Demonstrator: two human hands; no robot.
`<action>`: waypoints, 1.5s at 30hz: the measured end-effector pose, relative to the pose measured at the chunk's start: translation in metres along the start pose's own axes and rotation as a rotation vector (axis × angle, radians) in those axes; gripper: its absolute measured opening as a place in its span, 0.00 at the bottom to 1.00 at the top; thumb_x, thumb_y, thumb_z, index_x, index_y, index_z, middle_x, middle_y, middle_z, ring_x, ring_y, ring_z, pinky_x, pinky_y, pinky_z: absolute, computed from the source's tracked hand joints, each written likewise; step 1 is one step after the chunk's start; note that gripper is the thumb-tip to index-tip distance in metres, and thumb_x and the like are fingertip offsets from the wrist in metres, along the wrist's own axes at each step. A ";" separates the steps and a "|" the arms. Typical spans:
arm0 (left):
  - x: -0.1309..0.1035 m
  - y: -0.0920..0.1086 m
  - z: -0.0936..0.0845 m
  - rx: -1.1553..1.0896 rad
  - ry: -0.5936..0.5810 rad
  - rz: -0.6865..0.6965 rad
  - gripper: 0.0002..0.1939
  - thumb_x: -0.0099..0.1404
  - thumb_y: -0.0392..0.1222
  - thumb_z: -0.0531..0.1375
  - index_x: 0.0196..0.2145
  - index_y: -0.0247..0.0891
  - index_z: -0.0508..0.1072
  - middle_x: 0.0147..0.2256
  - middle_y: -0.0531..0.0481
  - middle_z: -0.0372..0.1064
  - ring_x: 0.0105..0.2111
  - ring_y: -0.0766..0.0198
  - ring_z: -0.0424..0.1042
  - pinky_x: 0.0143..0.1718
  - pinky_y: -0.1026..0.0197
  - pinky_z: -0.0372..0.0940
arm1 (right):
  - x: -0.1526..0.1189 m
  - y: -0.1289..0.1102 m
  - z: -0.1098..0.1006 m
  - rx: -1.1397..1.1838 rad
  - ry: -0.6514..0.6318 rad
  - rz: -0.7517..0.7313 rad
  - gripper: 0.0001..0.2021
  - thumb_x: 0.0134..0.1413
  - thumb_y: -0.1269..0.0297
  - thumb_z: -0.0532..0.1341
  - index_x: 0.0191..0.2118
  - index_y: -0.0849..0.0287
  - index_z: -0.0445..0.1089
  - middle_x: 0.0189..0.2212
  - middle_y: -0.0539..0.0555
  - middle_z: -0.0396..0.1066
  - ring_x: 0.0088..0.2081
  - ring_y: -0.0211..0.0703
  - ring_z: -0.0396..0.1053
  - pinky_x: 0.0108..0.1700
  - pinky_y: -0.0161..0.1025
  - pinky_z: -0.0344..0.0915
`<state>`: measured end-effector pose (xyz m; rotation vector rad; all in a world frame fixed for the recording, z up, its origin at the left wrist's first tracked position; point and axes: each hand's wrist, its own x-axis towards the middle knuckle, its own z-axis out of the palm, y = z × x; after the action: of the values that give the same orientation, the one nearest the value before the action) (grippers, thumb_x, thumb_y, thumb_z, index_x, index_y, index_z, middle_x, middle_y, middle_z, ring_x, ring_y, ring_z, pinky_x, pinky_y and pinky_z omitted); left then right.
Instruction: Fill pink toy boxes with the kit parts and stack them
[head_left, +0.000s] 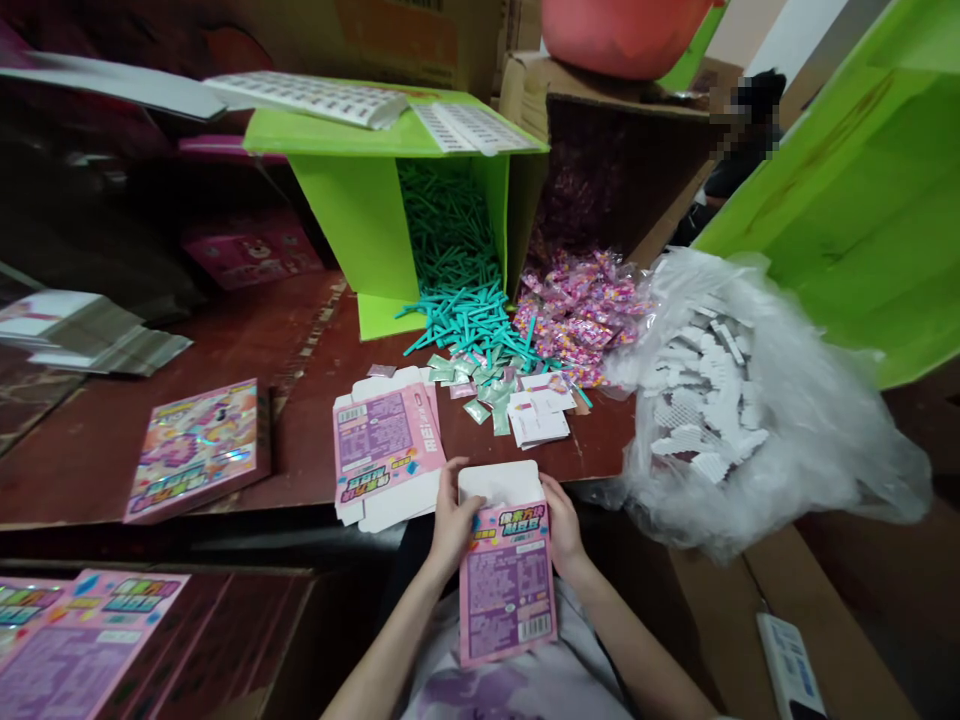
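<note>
Between my hands is a pink and purple printed carton (510, 590), its white top flap standing open and the barcode near its lower end. My left hand (452, 525) grips its left edge, with the thumb at the mouth, where something whitish shows that I cannot make out. My right hand (566, 530) is closed round the upper right edge. Just beyond lie flattened pink cartons (386, 450) in a pile. Small foil sachets (487, 390), folded white leaflets (540, 410) and teal plastic sticks (472, 320) are spread behind them.
A green bin (352, 220) spills the sticks. Bags of coloured beads (585, 310) lie beside it. At right is a clear plastic bag (810, 430) of white pegboard pieces. One finished-looking box (195, 450) and a paper stack (90, 335) sit left. A person (739, 150) is behind.
</note>
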<state>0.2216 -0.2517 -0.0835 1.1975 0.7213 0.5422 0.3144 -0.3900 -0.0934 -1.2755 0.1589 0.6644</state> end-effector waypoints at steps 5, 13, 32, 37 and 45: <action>-0.001 0.003 0.005 -0.103 0.037 -0.240 0.29 0.39 0.30 0.55 0.43 0.41 0.60 0.27 0.58 0.66 0.22 0.69 0.64 0.22 0.70 0.56 | -0.001 -0.017 0.004 0.060 -0.162 0.185 0.18 0.35 0.69 0.62 0.39 0.60 0.72 0.27 0.49 0.74 0.27 0.40 0.69 0.30 0.34 0.61; -0.001 -0.006 0.011 -0.143 0.101 -0.177 0.14 0.42 0.34 0.59 0.31 0.37 0.62 0.23 0.58 0.65 0.21 0.71 0.63 0.22 0.71 0.55 | -0.002 -0.018 0.008 -0.045 -0.192 0.004 0.12 0.39 0.67 0.60 0.34 0.61 0.73 0.34 0.54 0.76 0.32 0.44 0.71 0.32 0.36 0.64; -0.010 -0.023 -0.005 -0.100 -0.082 -0.038 0.12 0.59 0.44 0.57 0.36 0.35 0.76 0.38 0.42 0.76 0.39 0.55 0.74 0.43 0.55 0.65 | -0.001 -0.008 0.006 -0.139 -0.184 -0.112 0.12 0.41 0.59 0.67 0.33 0.59 0.73 0.50 0.58 0.70 0.38 0.47 0.73 0.41 0.41 0.68; -0.009 -0.024 -0.010 0.012 -0.096 -0.008 0.14 0.53 0.46 0.65 0.35 0.35 0.76 0.38 0.41 0.76 0.39 0.54 0.75 0.42 0.56 0.67 | 0.000 -0.001 -0.005 -0.243 -0.204 -0.153 0.10 0.42 0.62 0.67 0.34 0.58 0.74 0.39 0.56 0.76 0.35 0.46 0.74 0.38 0.40 0.69; -0.015 0.007 -0.040 0.187 -0.463 0.054 0.10 0.58 0.45 0.62 0.33 0.38 0.79 0.40 0.40 0.75 0.44 0.52 0.73 0.47 0.51 0.66 | 0.007 -0.022 -0.023 -0.531 -0.494 -0.280 0.04 0.41 0.64 0.68 0.28 0.55 0.77 0.33 0.55 0.78 0.40 0.52 0.75 0.46 0.49 0.69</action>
<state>0.1816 -0.2343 -0.0812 1.4545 0.3484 0.2271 0.3380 -0.4119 -0.0854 -1.5539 -0.6295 0.7836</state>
